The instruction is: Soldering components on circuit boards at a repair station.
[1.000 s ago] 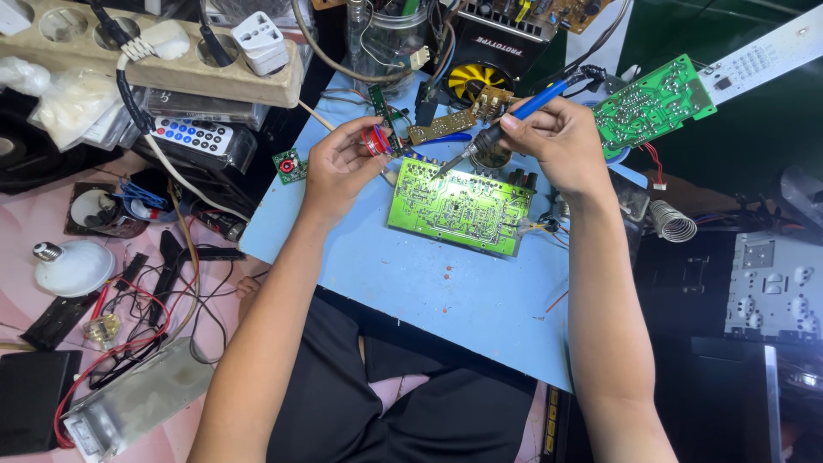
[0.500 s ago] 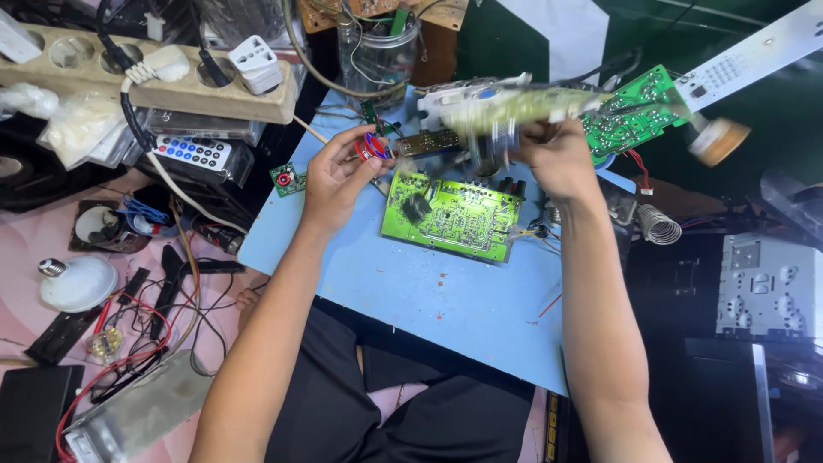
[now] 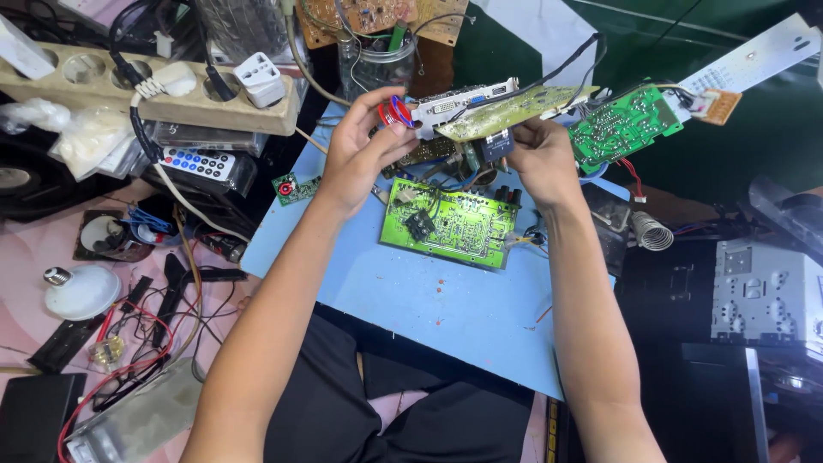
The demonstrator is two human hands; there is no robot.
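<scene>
Circuit board (image 3: pixel 450 225) on mat (image 3: pixel 411 300), below raised board (image 3: pixel 506 111)

Lighting: bright, even, diffuse from overhead. Shadows: soft, faint under forearms on blue desk mat (image 3: pixel 446 300). Glare: mild on white bulb (image 3: pixel 81 290). Focus: sharp centrally; slight softness and wide-angle stretch at edges. Right side was darker.

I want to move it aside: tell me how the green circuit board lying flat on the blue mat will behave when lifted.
The green circuit board looks like a rigid flat panel, so it should lift without flexing. Wires at its right edge probably tug as it rises. Its solder side faces up, so it likely rests unevenly on hidden parts and may rock on the blue mat.
</scene>
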